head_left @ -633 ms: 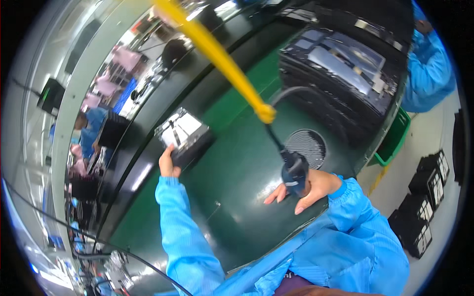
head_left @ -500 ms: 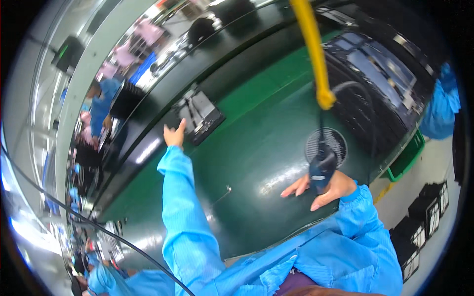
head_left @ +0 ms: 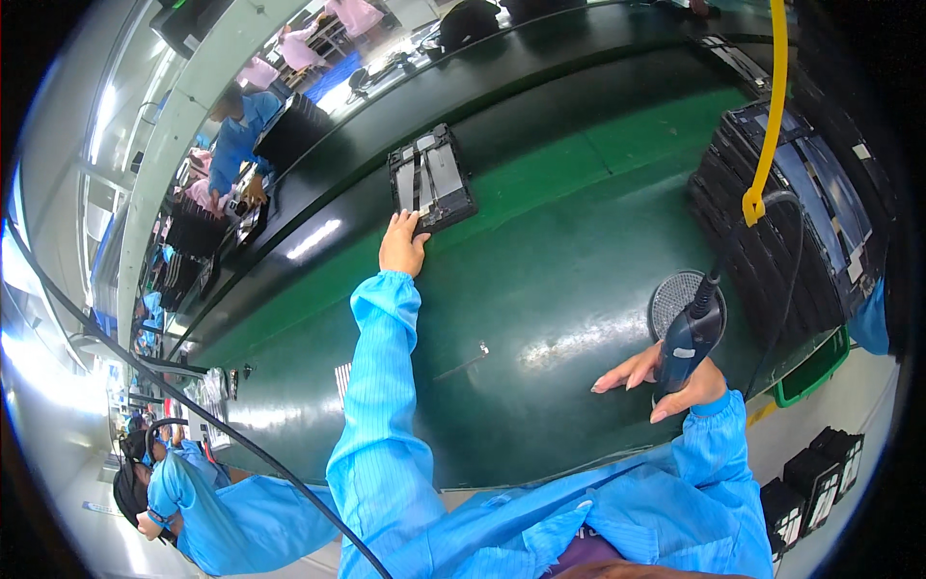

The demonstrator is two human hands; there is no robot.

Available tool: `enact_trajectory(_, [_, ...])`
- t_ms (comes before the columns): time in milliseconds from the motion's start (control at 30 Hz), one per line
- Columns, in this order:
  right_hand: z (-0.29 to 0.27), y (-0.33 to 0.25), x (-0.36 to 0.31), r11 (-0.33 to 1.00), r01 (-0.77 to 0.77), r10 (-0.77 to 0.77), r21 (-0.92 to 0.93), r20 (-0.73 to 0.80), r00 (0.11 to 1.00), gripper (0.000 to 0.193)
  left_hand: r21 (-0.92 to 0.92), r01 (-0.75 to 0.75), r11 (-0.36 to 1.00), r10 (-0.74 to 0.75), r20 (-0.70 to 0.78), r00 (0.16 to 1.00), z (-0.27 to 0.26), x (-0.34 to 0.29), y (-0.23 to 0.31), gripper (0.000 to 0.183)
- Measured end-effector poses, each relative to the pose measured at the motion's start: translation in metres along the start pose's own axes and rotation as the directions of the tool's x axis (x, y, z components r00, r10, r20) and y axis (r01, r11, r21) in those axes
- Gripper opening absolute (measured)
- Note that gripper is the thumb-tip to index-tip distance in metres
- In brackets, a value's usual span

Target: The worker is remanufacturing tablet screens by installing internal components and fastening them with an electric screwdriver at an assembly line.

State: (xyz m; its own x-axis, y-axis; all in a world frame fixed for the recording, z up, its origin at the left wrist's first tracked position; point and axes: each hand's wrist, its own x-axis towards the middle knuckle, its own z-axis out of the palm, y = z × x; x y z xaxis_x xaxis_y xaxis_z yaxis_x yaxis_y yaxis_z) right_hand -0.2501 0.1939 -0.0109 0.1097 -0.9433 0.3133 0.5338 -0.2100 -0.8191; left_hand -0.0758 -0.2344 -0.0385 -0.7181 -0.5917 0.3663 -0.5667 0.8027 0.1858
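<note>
My left hand reaches far across the bench, its fingers together at the near corner of a flat black device housing. Silver-grey panels and dark strips show inside that housing. Thumb and fingers seem to pinch its edge, though the exact contact is small to see. In my right hand is a dark corded electric screwdriver, tilted, its body between thumb and fingers with some fingers stretched out to the left. Its tip is hidden. Beyond it lies a round, dark, mesh-patterned disc.
A stack of black housings stands at the right, beside a hanging yellow cord. Below is a green bin. Black units sit on the floor. A dark cable crosses the left. Co-workers in blue sit nearby.
My left hand has gone from spread fingers short of the housing to touching its near corner. The view has shifted; the screwdriver stays in my right hand.
</note>
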Motion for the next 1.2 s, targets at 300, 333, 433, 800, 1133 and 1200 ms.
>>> enact_trajectory(300, [-0.007, -0.002, 0.003, 0.999, 0.003, -0.001, -0.036, 0.061, 0.998, 0.05, 0.031, -0.151, 0.988, 0.148, 0.077, 0.986, -0.032, -0.027, 0.062, 0.049])
enact_trajectory(333, [-0.006, -0.005, 0.002, 0.999, -0.003, 0.005, -0.036, 0.058, 0.998, 0.05, 0.012, -0.214, 0.977, 0.213, 0.07, 0.975, -0.035, -0.039, 0.084, 0.05])
enact_trajectory(433, [-0.009, -0.005, 0.001, 0.997, 0.027, -0.026, -0.077, 0.015, 1.0, 0.053, -0.173, -0.218, 0.96, 0.261, 0.284, 0.923, -0.059, -0.081, 0.151, 0.059])
enact_trajectory(800, [-0.001, -0.005, -0.003, 0.934, 0.005, -0.177, -0.357, -0.449, 0.876, 0.055, -0.052, -0.107, 0.993, 0.117, 0.283, 0.952, -0.039, -0.161, 0.161, 0.073])
enact_trajectory(1133, [-0.001, 0.0, 0.006, 0.77, -0.154, -0.239, -0.619, -0.503, 0.83, 0.075, -0.18, -0.089, 0.98, 0.128, 0.221, 0.967, -0.04, -0.166, 0.169, 0.062])
enact_trajectory(1200, [-0.001, 0.009, 0.006, 0.79, -0.165, -0.237, -0.59, -0.542, 0.806, 0.079, -0.156, -0.075, 0.985, 0.106, 0.204, 0.973, -0.041, -0.167, 0.167, 0.06])
